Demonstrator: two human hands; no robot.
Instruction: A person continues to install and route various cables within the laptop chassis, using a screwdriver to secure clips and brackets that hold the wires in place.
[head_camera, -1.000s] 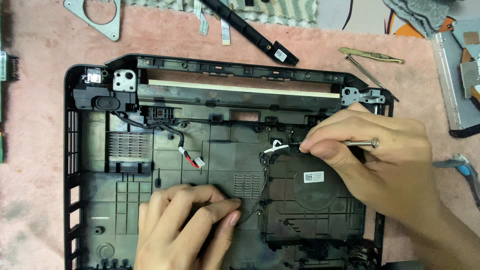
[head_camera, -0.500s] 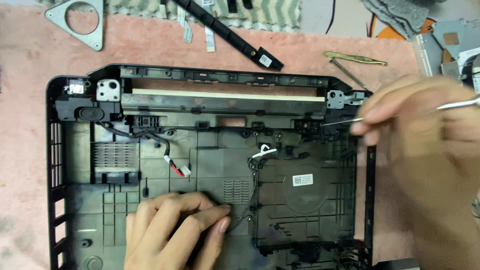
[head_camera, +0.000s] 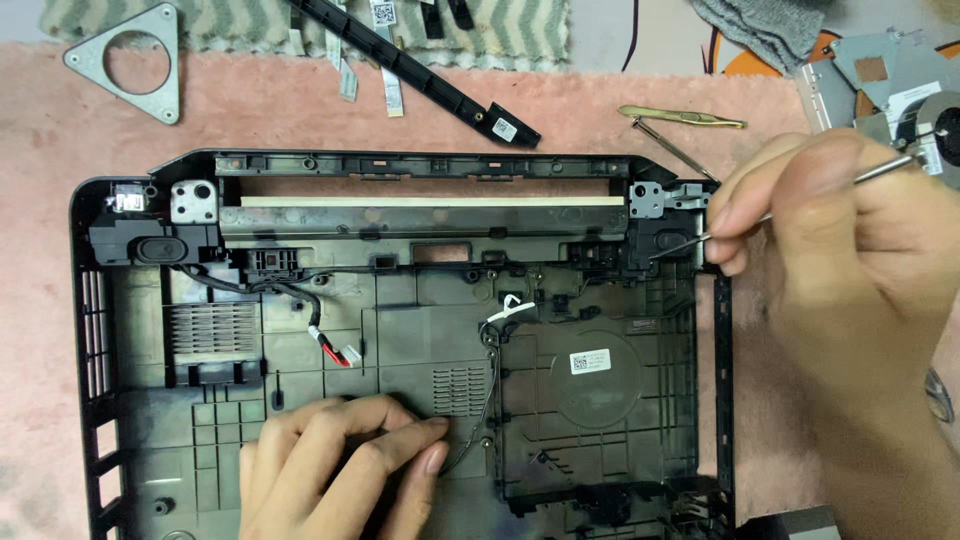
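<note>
Laptop base shell (head_camera: 400, 340), black plastic and stripped of its board, lies flat on a pink mat (head_camera: 600, 110) with its hinge edge toward the mat's far edge; the right hand (head_camera: 850, 290), at the shell's far right corner, holds a thin metal tool (head_camera: 800, 200) whose tip rests at the speaker housing beside the right hinge bracket (head_camera: 647, 199); thumb and forefinger pinch the shaft, the remaining fingers curled close under it; the left hand (head_camera: 340, 465) lies on the shell's floor near its front edge, fingers pressed together and flat, fingertips beside a thin black cable (head_camera: 490, 400) and a small vent grille (head_camera: 460, 390), gripping nothing that can be seen; the work appears to be at the stage of freeing small parts left in the shell, the right corner being the one in hand; a next move there would call for a steady tip and a firm hold on the shell; a red-and-black wire (head_camera: 325, 340) with a white plug trails from the left speaker (head_camera: 155, 248); beyond the shell, near the mat's far edge, lie a triangular metal bracket (head_camera: 130, 62), a long black strip (head_camera: 420, 70), brass tweezers (head_camera: 680, 116) and, at the far right corner, a cooling fan (head_camera: 900, 90).
</note>
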